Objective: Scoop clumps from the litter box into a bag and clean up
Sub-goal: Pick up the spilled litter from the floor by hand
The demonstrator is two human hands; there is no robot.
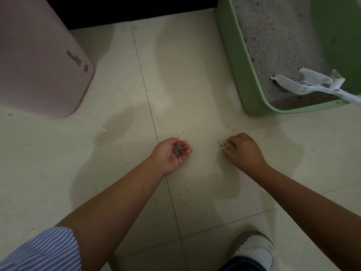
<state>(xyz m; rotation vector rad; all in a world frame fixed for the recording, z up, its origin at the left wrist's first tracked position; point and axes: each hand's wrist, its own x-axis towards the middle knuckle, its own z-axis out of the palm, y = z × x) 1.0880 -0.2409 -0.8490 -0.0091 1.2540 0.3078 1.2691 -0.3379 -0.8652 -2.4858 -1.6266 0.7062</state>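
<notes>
- Left hand (pixel 172 152): I log it palm up and cupped just above the floor, fingers curled round a small heap of litter granules (pixel 178 151), grey, coarse and pebbly.
- Right hand (pixel 241 151): palm down, knuckles raised, fingertips bent onto the floor at a thin scatter of spilled grains (pixel 221 144); from here I cannot tell whether the fingers actually pinch any.
- The two hands sit apart, side by side, a bare strip of tile between them.
- Floor (pixel 195 75): glossy cream tiles with thin grey grout lines, flecked with stray dark specks around both hands.
- Litter box (pixel 234 61): pale green plastic, rounded corners and a thick rolled rim, standing at upper right, well beyond the right hand; filled with fine, sandy grey litter.
- Scoop (pixel 308 85): white plastic, slotted, lying in the near corner of the box with its handle resting over the rim.
- Bin (pixel 39 55): smooth matt pink body with rounded edges and small dark printed marks, at upper left.
- Sleeve (pixel 39 251): blue and white striped cloth at lower left.
- Shoe (pixel 256 249): white, at the bottom edge.
</notes>
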